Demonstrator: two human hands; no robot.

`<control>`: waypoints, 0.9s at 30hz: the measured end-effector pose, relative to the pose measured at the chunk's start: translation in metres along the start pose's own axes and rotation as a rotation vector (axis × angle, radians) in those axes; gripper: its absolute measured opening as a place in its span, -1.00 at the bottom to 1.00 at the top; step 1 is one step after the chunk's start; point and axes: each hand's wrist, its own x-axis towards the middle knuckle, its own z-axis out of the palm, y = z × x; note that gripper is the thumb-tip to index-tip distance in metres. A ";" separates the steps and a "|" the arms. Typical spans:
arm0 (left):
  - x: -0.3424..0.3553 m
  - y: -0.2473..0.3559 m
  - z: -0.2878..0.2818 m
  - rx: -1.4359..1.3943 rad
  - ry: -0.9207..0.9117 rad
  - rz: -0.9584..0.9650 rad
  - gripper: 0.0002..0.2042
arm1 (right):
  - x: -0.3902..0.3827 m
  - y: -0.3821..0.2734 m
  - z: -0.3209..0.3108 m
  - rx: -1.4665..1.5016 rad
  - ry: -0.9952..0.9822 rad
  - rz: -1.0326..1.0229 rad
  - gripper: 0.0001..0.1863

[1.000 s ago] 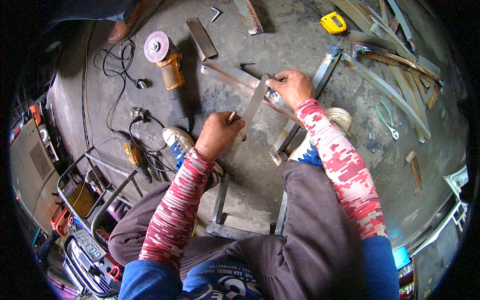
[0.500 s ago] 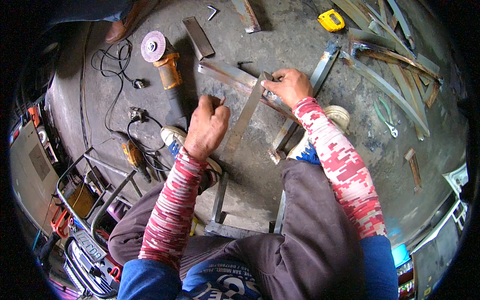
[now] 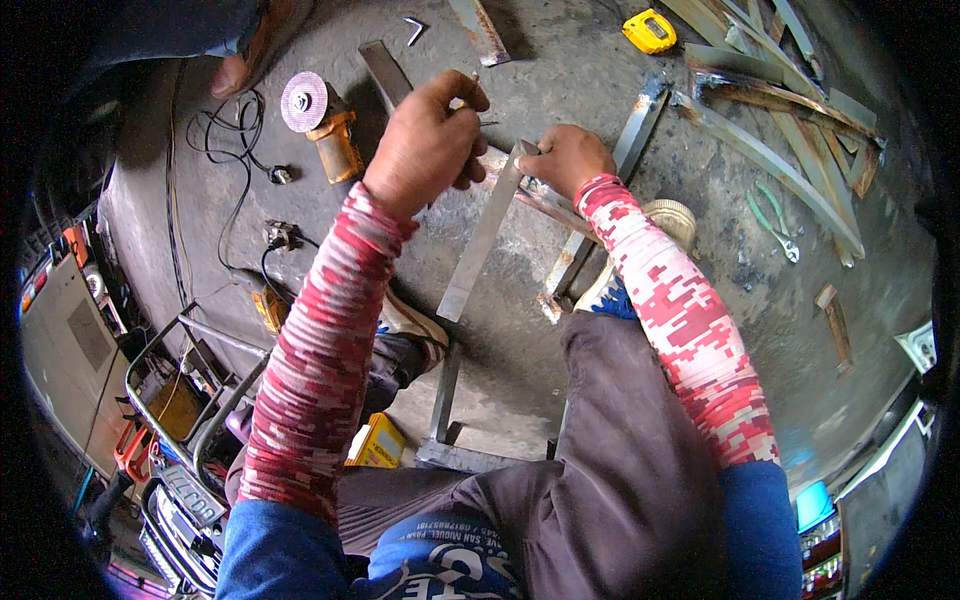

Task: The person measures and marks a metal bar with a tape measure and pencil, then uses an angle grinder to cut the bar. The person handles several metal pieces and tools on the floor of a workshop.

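Observation:
My right hand (image 3: 570,160) pinches the upper end of a flat grey steel bar (image 3: 485,235), between thumb and fingers. The bar slants down to the left, and its upper part crosses a rusty steel length (image 3: 545,203). My left hand (image 3: 425,145) is raised to the left of the bar's top, over that rusty piece. Its fingers are curled, with a small thin tip showing near the index finger; I cannot make out what it is. An angle grinder (image 3: 335,148) with a pinkish disc lies left of this hand, its rear hidden by my forearm.
Steel offcuts (image 3: 790,105) are piled at the far right, near a yellow tape measure (image 3: 650,32). Green-handled pliers (image 3: 776,222) lie on the right. Tangled black cable (image 3: 228,130) and a metal frame (image 3: 180,350) are on the left. Another person's foot (image 3: 240,70) stands at the far left.
My left hand has moved forward and slightly right, from beside the bar to near its top. The right hand keeps its pinch on the bar, shifted slightly left.

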 end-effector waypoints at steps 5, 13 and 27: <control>0.014 0.003 -0.007 -0.740 -0.197 -0.019 -0.67 | 0.003 -0.003 -0.003 -0.029 -0.041 -0.004 -0.43; 0.026 -0.040 0.001 -0.271 -0.084 -0.112 -0.55 | 0.001 -0.005 -0.003 0.044 -0.014 0.061 -0.51; 0.021 -0.045 0.011 0.290 0.048 0.096 -0.62 | 0.001 -0.003 -0.002 0.045 -0.003 0.050 -0.50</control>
